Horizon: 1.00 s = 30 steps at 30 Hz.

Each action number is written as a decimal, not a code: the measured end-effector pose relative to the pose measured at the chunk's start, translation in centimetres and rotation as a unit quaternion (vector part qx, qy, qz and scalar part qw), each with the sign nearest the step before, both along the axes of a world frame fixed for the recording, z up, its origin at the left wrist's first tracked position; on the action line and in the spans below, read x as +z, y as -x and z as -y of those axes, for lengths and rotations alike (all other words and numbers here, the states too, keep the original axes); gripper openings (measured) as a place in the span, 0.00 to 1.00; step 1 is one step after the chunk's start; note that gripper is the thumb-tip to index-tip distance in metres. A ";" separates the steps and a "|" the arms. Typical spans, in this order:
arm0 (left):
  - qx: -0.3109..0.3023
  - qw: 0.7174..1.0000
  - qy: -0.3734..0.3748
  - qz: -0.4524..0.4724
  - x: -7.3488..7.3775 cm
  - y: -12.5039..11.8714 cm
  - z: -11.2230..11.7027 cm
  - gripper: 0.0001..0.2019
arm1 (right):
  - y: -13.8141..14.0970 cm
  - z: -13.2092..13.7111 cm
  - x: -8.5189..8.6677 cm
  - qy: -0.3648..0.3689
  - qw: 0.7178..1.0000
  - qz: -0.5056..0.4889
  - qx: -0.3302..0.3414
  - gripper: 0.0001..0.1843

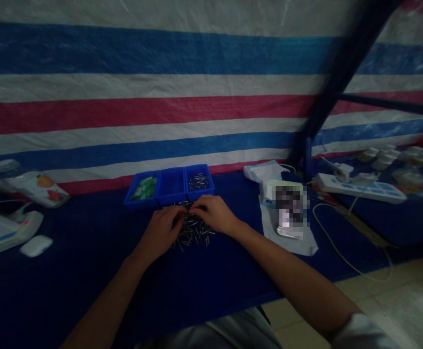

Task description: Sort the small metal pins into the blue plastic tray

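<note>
A loose pile of thin metal pins (190,231), perhaps rivets, lies on the dark blue tabletop. My left hand (163,225) is over the left side of the pile, thumb and fingers drawn into a pinch. From the right my right hand (214,213) reaches over the back of the pile, its fingertips pinched close to the left ones. Whatever is between the fingertips is too small and dim to make out. Just behind the hands stand joined blue bins (171,186). Green packets (145,189) fill the left one, and similar metal pieces (198,182) lie in the right one.
To the right, a white sheet (307,246) lies under a pixelated object (291,208) beside a soft packet. Farther right are a power strip (360,188), a looping cable and several small jars. A bottle (47,189), another power strip and a white case (36,245) are at left.
</note>
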<state>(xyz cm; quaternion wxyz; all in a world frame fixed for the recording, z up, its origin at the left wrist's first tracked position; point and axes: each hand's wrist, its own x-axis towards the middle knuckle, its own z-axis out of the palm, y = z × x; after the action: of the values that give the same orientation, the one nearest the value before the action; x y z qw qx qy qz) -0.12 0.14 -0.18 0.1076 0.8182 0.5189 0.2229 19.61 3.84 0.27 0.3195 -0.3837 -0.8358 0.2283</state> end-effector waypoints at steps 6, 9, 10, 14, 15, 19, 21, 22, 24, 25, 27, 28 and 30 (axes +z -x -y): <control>-0.001 1.000 -0.005 -0.016 -0.1 0.1 0.1 0.11 | -0.1 -0.2 0.6 0.097 0.984 -0.109 -0.106 0.24; -0.008 1.000 -0.006 -0.029 -0.3 0.2 0.0 0.11 | -0.2 -0.7 0.3 0.150 0.972 -0.138 -0.115 0.25; -0.013 0.999 -0.006 -0.032 -0.3 0.2 0.0 0.11 | -0.2 -0.8 0.2 0.167 0.968 -0.151 -0.111 0.24; -0.027 0.999 -0.013 -0.032 -0.3 0.3 -0.1 0.10 | -0.4 -1.0 0.7 0.212 0.953 -0.201 -0.075 0.18; -0.026 0.999 -0.017 -0.031 -0.2 0.3 -0.1 0.10 | -0.5 -0.9 1.0 0.222 0.949 -0.213 -0.062 0.16; -0.024 0.999 -0.022 -0.036 -0.1 0.2 0.0 0.10 | -0.8 -0.7 1.8 0.280 0.923 -0.262 -0.023 0.09; -0.024 0.999 -0.020 -0.042 -0.1 0.2 0.1 0.10 | -1.0 -0.8 1.7 0.307 0.908 -0.282 -0.032 0.12; -0.025 0.999 -0.018 -0.044 -0.1 0.1 0.1 0.10 | -1.0 -0.8 1.6 0.317 0.901 -0.292 -0.044 0.15; -0.026 0.999 -0.015 -0.044 -0.1 0.1 0.1 0.10 | -1.0 -1.0 1.3 0.332 0.887 -0.312 -0.073 0.20; -0.025 0.999 -0.015 -0.043 -0.1 0.1 0.1 0.10 | -1.0 -1.1 1.2 0.339 0.881 -0.318 -0.084 0.22; -0.025 0.999 -0.016 -0.040 0.0 0.1 0.1 0.11 | -1.0 -1.4 1.0 0.348 0.875 -0.324 -0.094 0.22; -0.025 0.999 -0.017 -0.039 0.0 0.2 0.1 0.11 | -1.0 -1.5 0.9 0.350 0.873 -0.326 -0.094 0.20; -0.023 0.999 -0.018 -0.039 0.0 0.2 0.1 0.11 | -1.0 -1.6 0.8 0.348 0.874 -0.326 -0.095 0.17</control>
<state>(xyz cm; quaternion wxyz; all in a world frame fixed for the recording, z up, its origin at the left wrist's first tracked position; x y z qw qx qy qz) -0.31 0.03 -0.18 0.0775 0.8400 0.4995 0.1973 20.58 5.45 1.10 0.4401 -0.4516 -0.5098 0.5852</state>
